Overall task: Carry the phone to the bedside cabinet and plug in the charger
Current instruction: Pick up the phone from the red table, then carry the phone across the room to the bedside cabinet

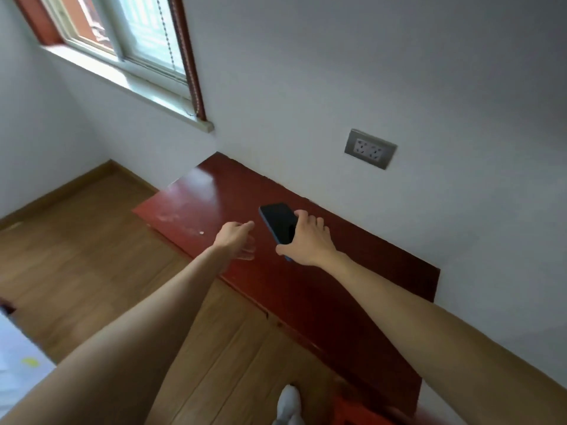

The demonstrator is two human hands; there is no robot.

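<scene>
A dark phone [278, 223] with a blue edge lies screen up on the glossy dark red bedside cabinet [306, 286], which stands against the white wall. My right hand [306, 239] covers the phone's near end, thumb at its left edge and fingers at its right edge. My left hand [234, 237] hovers just left of the phone over the cabinet top, fingers apart and holding nothing. A grey double wall socket [370, 149] sits on the wall above and to the right of the phone. No charger or cable is in view.
A window [122, 41] with a red frame and white sill is at the upper left. Wooden floor [92, 256] lies left of the cabinet. A white-socked foot [288, 404] shows at the bottom. Bedding [18, 363] edges in at the lower left.
</scene>
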